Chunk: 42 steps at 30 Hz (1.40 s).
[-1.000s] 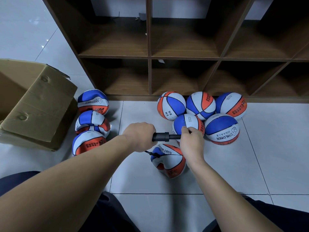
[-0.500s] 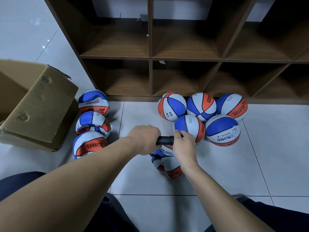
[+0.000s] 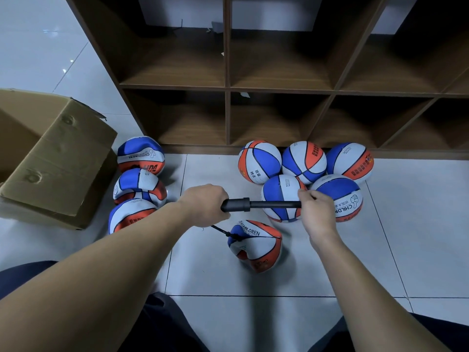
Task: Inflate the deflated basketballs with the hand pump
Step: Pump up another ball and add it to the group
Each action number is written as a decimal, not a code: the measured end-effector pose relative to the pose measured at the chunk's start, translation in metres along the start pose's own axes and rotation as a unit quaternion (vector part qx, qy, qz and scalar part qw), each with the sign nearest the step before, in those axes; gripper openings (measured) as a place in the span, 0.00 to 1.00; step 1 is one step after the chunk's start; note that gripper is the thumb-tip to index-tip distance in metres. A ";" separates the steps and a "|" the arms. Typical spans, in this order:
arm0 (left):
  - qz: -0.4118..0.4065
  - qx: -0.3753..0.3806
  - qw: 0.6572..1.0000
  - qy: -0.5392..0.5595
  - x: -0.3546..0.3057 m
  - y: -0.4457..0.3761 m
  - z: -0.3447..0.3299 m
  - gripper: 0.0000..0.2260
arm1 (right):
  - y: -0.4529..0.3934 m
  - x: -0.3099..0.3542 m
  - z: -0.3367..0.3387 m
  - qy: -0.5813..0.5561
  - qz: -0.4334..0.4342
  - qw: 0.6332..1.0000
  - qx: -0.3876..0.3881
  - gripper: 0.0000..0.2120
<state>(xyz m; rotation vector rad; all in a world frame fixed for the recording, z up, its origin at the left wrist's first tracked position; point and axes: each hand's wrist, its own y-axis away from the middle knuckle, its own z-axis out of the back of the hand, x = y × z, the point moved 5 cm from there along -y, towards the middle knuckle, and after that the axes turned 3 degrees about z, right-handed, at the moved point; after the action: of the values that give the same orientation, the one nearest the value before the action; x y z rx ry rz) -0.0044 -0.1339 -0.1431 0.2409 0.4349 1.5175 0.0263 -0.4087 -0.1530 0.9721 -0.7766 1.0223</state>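
A black hand pump [image 3: 243, 205] lies level between my hands above the floor. My left hand [image 3: 204, 205] grips its barrel. My right hand [image 3: 314, 212] grips the handle, with the thin piston rod drawn out between them. A short black hose runs down from the barrel into a crumpled red, white and blue basketball [image 3: 256, 246] on the tiles below. Three sagging balls [image 3: 139, 184] lie in a column at the left. Several round balls [image 3: 304, 161] sit grouped at the right, by the shelf.
An open cardboard box [image 3: 50, 158] lies on its side at the left. A brown wooden cubby shelf [image 3: 279, 90] stands along the back. White floor tiles [image 3: 228, 283] run toward my knees at the bottom edge.
My right hand pushed the handle in toward the barrel, then drew it back out to the right, so the rod is now exposed at greater length. My left hand stayed nearly still.
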 end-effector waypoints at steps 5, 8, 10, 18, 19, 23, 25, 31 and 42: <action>-0.009 0.001 1.000 -0.013 -0.006 -0.002 -0.001 0.10 | 0.011 -0.002 -0.005 -0.013 0.018 0.997 -0.068 0.17; -0.007 -0.005 1.000 -0.020 -0.008 -0.002 -0.002 0.11 | 0.020 0.002 -0.013 -0.015 0.027 0.995 -0.096 0.17; -0.006 -0.005 1.000 -0.018 -0.009 -0.001 -0.003 0.11 | 0.023 0.004 -0.018 -0.010 0.029 0.995 -0.096 0.18; -0.023 -0.009 0.999 -0.029 -0.025 0.003 -0.001 0.12 | 0.032 -0.001 -0.039 0.015 0.036 0.997 -0.069 0.17; -0.025 -0.008 0.999 -0.030 -0.027 0.003 -0.002 0.12 | 0.033 -0.001 -0.040 0.017 0.037 0.997 -0.063 0.18; -0.031 -0.009 0.999 -0.028 -0.031 0.002 -0.003 0.13 | 0.038 0.000 -0.050 0.014 0.045 0.998 -0.032 0.19; -0.034 -0.012 0.999 -0.027 -0.032 0.002 -0.002 0.12 | 0.039 -0.001 -0.056 0.011 0.048 0.999 -0.020 0.19; -0.052 -0.011 0.998 -0.025 -0.038 0.003 -0.006 0.10 | 0.047 0.001 -0.067 0.016 0.056 0.998 0.009 0.18; -0.047 0.002 0.999 0.028 -0.033 0.000 -0.006 0.11 | 0.036 0.010 -0.057 0.053 0.080 0.994 0.054 0.19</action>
<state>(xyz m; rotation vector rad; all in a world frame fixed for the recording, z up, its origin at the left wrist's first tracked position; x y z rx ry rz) -0.0074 -0.1671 -0.1446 0.1791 0.4862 1.4350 0.0006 -0.3457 -0.1553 0.9503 -0.7264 1.2552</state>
